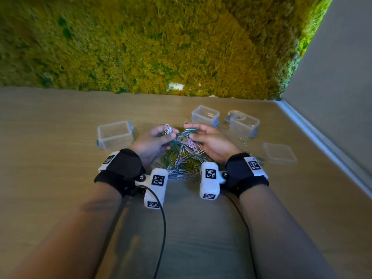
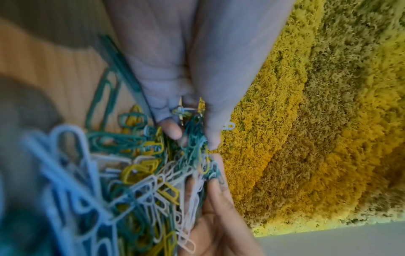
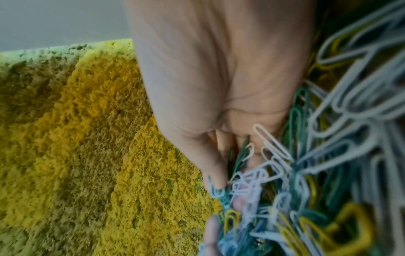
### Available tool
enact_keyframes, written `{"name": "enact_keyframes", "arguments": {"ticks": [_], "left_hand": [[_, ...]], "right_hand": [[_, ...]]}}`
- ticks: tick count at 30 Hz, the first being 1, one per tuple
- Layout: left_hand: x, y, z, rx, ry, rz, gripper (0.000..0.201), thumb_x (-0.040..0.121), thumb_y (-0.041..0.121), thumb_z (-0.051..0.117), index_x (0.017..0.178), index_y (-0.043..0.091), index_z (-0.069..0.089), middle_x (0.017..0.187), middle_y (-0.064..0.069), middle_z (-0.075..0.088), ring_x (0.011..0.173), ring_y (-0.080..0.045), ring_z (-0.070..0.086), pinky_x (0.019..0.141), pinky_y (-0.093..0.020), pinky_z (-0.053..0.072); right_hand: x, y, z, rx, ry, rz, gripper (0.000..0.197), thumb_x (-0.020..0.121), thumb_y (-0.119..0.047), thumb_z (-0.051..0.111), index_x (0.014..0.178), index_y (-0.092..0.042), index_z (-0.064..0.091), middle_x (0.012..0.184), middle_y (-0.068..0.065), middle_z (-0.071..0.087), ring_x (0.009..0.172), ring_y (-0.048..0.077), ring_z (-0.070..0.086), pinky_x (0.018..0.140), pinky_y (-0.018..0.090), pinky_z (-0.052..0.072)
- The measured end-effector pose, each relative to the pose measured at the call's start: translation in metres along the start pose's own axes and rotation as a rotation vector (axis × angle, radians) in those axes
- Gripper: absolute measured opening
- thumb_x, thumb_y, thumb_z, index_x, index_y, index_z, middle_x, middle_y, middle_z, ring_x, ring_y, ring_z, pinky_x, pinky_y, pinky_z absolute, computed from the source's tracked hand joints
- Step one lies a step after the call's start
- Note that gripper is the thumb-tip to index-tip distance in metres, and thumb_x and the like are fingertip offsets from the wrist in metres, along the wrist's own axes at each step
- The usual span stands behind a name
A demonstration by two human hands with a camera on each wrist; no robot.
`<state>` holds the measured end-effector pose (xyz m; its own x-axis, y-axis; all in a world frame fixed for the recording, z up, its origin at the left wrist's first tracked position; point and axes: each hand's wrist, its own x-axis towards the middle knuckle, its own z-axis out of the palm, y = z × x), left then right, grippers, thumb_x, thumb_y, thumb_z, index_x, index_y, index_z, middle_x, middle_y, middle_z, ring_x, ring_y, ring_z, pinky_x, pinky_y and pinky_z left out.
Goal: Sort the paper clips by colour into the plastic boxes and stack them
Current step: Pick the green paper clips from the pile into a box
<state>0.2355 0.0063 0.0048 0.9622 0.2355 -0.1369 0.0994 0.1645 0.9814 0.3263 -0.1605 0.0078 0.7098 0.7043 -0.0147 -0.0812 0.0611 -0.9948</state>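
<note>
A: Head view: the paper-clip pile lies on the wooden table between both wrists, clear boxes around it.

B: Light, springy wire; they snag. Pinch single loops.

A: Left hand pinches pale clips; right hand pinches green clips, both raised, palms inward.
</note>
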Motion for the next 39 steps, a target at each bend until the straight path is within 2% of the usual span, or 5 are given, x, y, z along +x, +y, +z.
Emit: {"name": "enact_keyframes", "arguments": {"ticks": [6, 10, 16, 32, 39], "left_hand": [[-0.006, 0.004, 0.008, -0.205, -0.037, 0.000, 0.022, 0.094, 0.004, 0.049, 0.108, 0.010, 0.066, 0.114, -0.007, 0.066, 0.093, -0.020, 0.064, 0.077, -0.026, 0.056], [-0.010, 0.009, 0.012, -0.251, -0.053, 0.030, 0.037, 0.093, 0.001, 0.048, 0.074, 0.018, 0.075, 0.106, -0.004, 0.070, 0.086, -0.016, 0.065, 0.077, -0.026, 0.055], [-0.011, 0.008, 0.012, -0.315, -0.099, 0.049, 0.035, 0.090, -0.013, 0.043, 0.116, 0.002, 0.060, 0.120, -0.013, 0.064, 0.098, -0.020, 0.066, 0.080, -0.024, 0.056], [-0.009, 0.008, 0.005, -0.443, -0.013, 0.064, 0.028, 0.093, -0.003, 0.043, 0.115, 0.005, 0.058, 0.110, -0.012, 0.069, 0.098, -0.020, 0.068, 0.077, -0.024, 0.057], [-0.010, 0.009, 0.007, -0.395, -0.084, 0.066, 0.033, 0.094, 0.004, 0.042, 0.125, 0.007, 0.053, 0.125, -0.010, 0.062, 0.113, -0.023, 0.061, 0.094, -0.031, 0.050]], "right_hand": [[-0.004, -0.005, -0.002, 0.114, 0.025, -0.037, 0.035, 0.093, 0.006, 0.048, 0.125, -0.004, 0.057, 0.113, 0.012, 0.062, 0.093, 0.017, 0.062, 0.083, 0.024, 0.053], [-0.008, -0.008, 0.002, 0.031, 0.108, -0.101, 0.024, 0.094, -0.004, 0.053, 0.115, -0.011, 0.063, 0.106, 0.005, 0.063, 0.088, 0.012, 0.060, 0.074, 0.019, 0.051], [-0.010, -0.010, 0.000, 0.013, 0.178, -0.157, 0.020, 0.093, -0.002, 0.052, 0.107, -0.009, 0.064, 0.096, 0.005, 0.071, 0.086, 0.013, 0.066, 0.081, 0.029, 0.051], [-0.015, -0.016, 0.010, -0.712, 0.105, -0.036, 0.035, 0.086, -0.011, 0.066, 0.119, -0.021, 0.064, 0.127, -0.004, 0.061, 0.114, 0.007, 0.053, 0.098, 0.022, 0.038], [-0.031, -0.030, -0.023, -0.755, 0.268, 0.112, 0.029, 0.091, 0.000, 0.049, 0.102, -0.020, 0.067, 0.103, -0.005, 0.066, 0.093, 0.008, 0.058, 0.085, 0.024, 0.047]]}}
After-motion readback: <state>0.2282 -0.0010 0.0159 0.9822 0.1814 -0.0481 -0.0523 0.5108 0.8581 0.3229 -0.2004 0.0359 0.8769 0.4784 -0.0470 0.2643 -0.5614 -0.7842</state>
